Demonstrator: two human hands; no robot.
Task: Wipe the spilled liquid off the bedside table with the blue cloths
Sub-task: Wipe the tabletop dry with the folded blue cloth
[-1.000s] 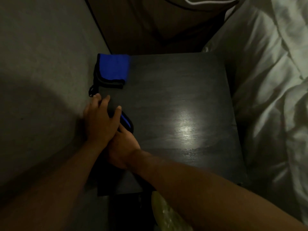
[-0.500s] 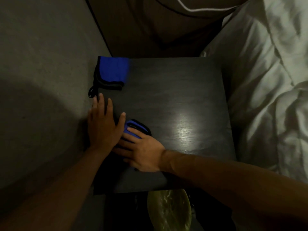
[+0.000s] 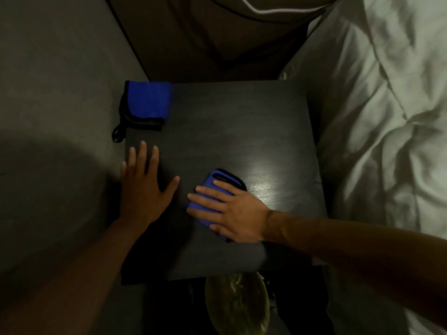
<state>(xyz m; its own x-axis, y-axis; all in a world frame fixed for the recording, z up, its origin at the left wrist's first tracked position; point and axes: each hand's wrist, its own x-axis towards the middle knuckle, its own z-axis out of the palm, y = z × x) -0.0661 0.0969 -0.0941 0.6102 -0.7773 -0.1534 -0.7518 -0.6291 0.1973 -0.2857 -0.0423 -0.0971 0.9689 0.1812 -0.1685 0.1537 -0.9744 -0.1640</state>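
1. The fingers [image 3: 205,193] of the right hand [image 3: 238,213] lie spread and flat on a blue cloth [image 3: 212,189], pressing it to the counter [image 3: 242,122] just left of a bright glare patch; the left hand [image 3: 142,189] rests open, fingers apart, on the counter's left edge, holding nothing
2. A second blue cloth [image 3: 147,102] sits folded at the far left corner, well apart from both hands, its black loop hanging over the edge
3. Risk: with a flat palm rather than a grip, the cloth could slide out from under the hand or bunch up, smearing liquid instead of lifting it
4. Risk: a long stroke could push liquid over the near edge or towards the bed [image 3: 387,117] on the right
5. Hard to make out: the room is dim, and no spill shows for certain; the glare may hide wetness
6. A yellowish round thing [image 3: 237,308] below the near edge is cut off and unclear
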